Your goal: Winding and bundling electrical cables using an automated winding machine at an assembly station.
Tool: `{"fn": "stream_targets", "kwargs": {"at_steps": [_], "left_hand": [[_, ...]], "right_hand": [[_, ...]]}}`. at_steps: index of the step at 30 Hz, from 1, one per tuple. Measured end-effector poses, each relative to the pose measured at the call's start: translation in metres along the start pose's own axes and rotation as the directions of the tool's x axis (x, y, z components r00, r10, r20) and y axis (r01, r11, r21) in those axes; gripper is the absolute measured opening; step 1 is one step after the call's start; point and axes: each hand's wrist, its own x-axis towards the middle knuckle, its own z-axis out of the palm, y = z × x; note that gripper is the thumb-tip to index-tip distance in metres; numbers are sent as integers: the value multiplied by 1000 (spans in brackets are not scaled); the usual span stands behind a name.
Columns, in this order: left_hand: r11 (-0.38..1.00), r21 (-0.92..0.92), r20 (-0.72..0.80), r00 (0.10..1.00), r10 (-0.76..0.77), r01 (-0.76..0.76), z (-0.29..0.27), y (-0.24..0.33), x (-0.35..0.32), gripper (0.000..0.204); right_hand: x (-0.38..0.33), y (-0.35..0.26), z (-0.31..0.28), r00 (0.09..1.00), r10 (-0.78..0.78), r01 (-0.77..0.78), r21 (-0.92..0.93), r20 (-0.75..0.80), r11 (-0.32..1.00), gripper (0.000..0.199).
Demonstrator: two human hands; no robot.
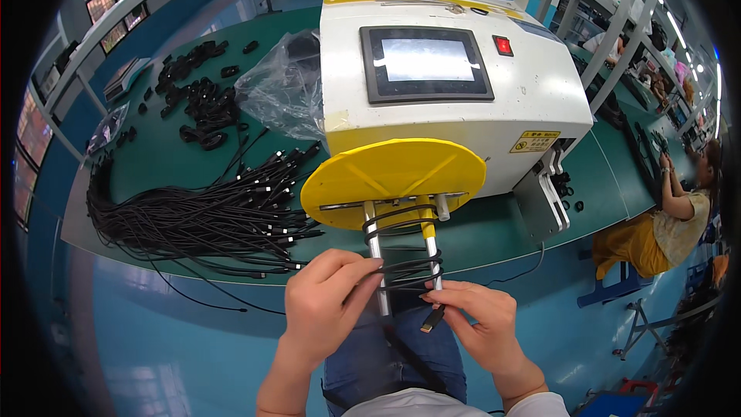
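A black cable (409,269) loops around two metal rods that stick out from a yellow disc (394,174) on a white machine. My left hand (328,301) is closed at the left rod (374,243), its thumb and fingertips pinching the cable's loops. At the lower end of the right rod (432,251), my right hand (485,316) pinches the same cable near its end. A flat rectangular plug (433,319) with a bright metal tip hangs just below those right fingertips. The fingertips of both hands partly hide the cable.
The white machine (455,135) carries a screen (427,62) and a red switch (502,46). On the green table (266,38) lie a bundle of black cables (193,212), coiled cables (204,104) and a clear plastic bag (285,85). A co-worker (671,220) sits at the right.
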Motion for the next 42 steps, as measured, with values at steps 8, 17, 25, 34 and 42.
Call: {"fn": "stream_targets", "kwargs": {"at_steps": [8,17,25,34,42], "left_hand": [[963,234,218,972,83,-135,-13,16,24,19],[925,244,147,954,262,-292,-9,3,24,18],[998,-38,127,990,56,-52,-8,-1,7,17],[995,-100,182,983,14,4,-12,6,13,16],[999,-12,245,969,38,-36,-9,8,24,17]], "right_hand": [[1,-1,0,999,-41,41,-40,11,998,28],[0,0,1,1000,-27,27,18,-3,999,27],[-2,4,1,999,-50,51,37,-12,998,33],[-5,9,0,999,-37,35,69,35,997,37],[-5,10,-1,996,-77,74,83,38,994,38]]}}
